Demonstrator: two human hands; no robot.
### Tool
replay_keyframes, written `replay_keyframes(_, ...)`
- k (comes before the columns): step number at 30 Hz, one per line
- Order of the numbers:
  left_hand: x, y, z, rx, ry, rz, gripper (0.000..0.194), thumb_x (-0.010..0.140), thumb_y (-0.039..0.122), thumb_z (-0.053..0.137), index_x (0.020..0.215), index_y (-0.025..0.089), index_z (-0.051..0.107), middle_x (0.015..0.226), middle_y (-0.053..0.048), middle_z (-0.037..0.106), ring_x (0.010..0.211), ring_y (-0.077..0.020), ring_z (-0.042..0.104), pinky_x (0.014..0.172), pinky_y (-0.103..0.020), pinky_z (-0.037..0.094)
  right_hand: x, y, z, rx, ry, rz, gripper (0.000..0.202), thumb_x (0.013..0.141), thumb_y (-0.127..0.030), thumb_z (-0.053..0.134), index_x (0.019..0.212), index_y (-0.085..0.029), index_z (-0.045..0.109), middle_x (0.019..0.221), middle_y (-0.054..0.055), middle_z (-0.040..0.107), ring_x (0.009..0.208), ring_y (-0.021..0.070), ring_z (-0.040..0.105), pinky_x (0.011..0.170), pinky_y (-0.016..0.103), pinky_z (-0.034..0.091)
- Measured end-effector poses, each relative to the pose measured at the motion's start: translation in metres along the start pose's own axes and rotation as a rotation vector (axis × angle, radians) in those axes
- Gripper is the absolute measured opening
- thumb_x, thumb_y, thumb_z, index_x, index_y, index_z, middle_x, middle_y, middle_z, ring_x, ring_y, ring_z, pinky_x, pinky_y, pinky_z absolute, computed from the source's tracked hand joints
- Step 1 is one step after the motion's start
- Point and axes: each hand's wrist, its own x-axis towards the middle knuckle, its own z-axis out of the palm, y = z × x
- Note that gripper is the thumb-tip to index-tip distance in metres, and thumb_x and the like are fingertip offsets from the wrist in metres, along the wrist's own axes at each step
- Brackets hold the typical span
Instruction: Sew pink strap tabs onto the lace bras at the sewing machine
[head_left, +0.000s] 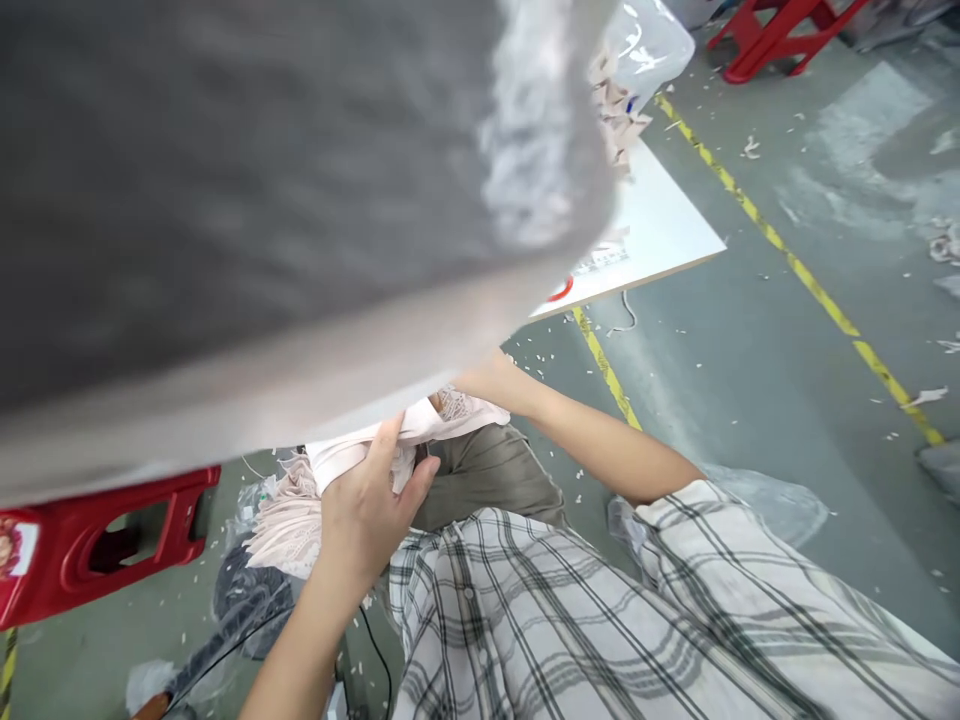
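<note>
My left hand (367, 505) is at the lap, its fingers closed on a pale pink fabric piece (341, 452) with the thumb apart. The fabric has a lace part and reaches right over the dark trousers (487, 475). My right hand (484, 375) is at the fabric's right end, its fingers mostly hidden under a large blurred grey and white object (262, 200) close to the camera. Whether the right fingers grip the fabric cannot be seen. A bunch of pale pink lace pieces (289, 525) hangs left of my left hand.
A red stool (67, 565) stands at the lower left, another (765, 35) at the top right. A white tabletop (667, 220) juts in at the upper right. Yellow tape (802, 270) and scraps mark the floor. A black cable (375, 640) runs below my left hand.
</note>
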Motion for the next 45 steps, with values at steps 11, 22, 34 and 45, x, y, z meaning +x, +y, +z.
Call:
replay_keyframes(11, -0.007, 0.003, 0.001, 0.026, 0.04, 0.011, 0.067, 0.091, 0.051, 0.06, 0.149, 0.023, 0.042, 0.109, -0.011, 0.076, 0.073, -0.0232, 0.071, 0.053, -0.026, 0.041, -0.015, 0.0, 0.001, 0.194, 0.178, -0.02, 0.014, 0.089, -0.032, 0.059, 0.096, -0.021, 0.063, 0.124, 0.008, 0.061, 0.098, 0.0184, 0.058, 0.08, 0.031, 0.05)
replay_keyframes(22, -0.007, 0.003, -0.001, 0.067, 0.093, 0.009, 0.061, 0.092, 0.047, 0.06, 0.146, 0.021, 0.046, 0.127, -0.008, 0.07, 0.092, -0.0242, 0.074, 0.058, -0.026, 0.05, -0.03, 0.014, 0.001, 0.252, 0.183, 0.007, 0.018, 0.094, -0.038, 0.058, 0.099, -0.021, 0.061, 0.105, 0.006, 0.062, 0.09, 0.0154, 0.056, 0.074, 0.029, 0.048)
replay_keyframes(34, -0.007, 0.003, -0.006, 0.021, 0.137, 0.058, 0.06, 0.092, 0.046, 0.062, 0.144, 0.019, 0.049, 0.119, -0.01, 0.073, 0.09, -0.0233, 0.074, 0.064, -0.027, 0.052, -0.037, 0.011, -0.002, 0.254, 0.161, 0.063, 0.014, 0.093, -0.031, 0.058, 0.1, -0.02, 0.063, 0.11, 0.007, 0.063, 0.099, 0.0179, 0.059, 0.075, 0.029, 0.048)
replay_keyframes(45, -0.007, 0.009, -0.011, 0.015, 0.128, -0.023, 0.06, 0.091, 0.047, 0.063, 0.143, 0.021, 0.05, 0.129, -0.013, 0.068, 0.079, -0.0213, 0.071, 0.06, -0.029, 0.052, -0.044, 0.014, -0.001, 0.306, 0.149, 0.126, 0.015, 0.092, -0.031, 0.056, 0.098, -0.019, 0.063, 0.105, 0.006, 0.063, 0.093, 0.0171, 0.059, 0.075, 0.03, 0.047)
